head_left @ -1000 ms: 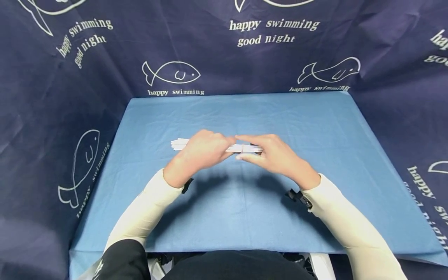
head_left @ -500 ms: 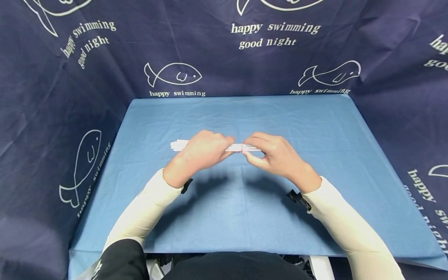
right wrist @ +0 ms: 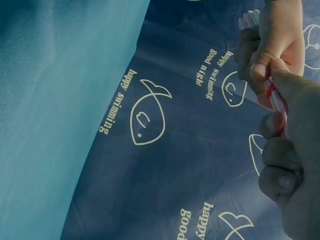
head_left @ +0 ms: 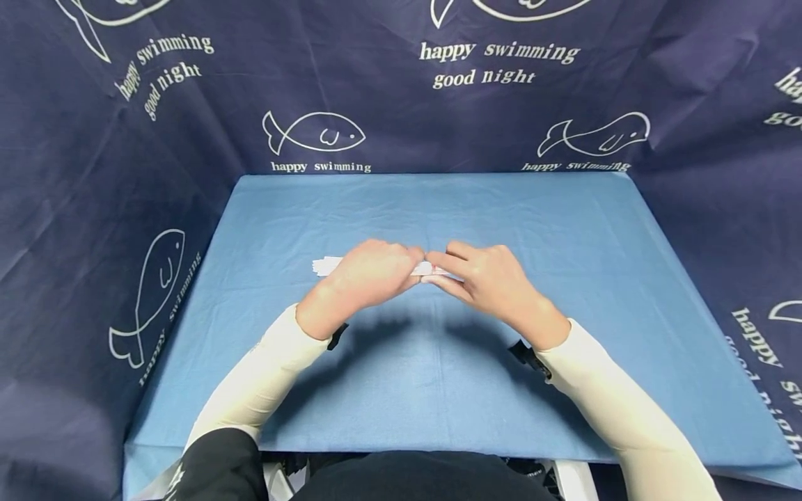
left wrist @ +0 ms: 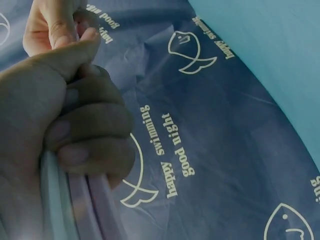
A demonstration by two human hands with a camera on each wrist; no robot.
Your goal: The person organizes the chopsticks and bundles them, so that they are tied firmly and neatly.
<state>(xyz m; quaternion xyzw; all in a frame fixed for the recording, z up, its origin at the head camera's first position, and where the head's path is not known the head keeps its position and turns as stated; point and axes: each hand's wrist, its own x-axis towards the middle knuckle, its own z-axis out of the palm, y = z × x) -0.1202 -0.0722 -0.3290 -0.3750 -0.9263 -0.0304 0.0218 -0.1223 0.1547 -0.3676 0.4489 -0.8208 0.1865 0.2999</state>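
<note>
A bundle of thin, pale, straw-like sticks (head_left: 326, 266) lies level across both hands, held above the table. My left hand (head_left: 374, 273) wraps round its middle, fingers curled, and the left end sticks out past it. In the left wrist view the sticks (left wrist: 82, 205) look pastel blue and purple. My right hand (head_left: 495, 282) pinches the right end between thumb and fingers, close against the left hand. A red rubber band (right wrist: 270, 91) circles the bundle at the right fingertips. The right fingers partly hide that end.
A blue cloth covers the table (head_left: 432, 390). Dark blue curtains (head_left: 401, 104) with white fish prints enclose the back and sides. The person's dark-clothed body is at the table's front edge.
The right hand has drawn slightly left along the bundle to meet the left hand, its thumb and fingers closing in around the band. The left hand keeps its hold.
</note>
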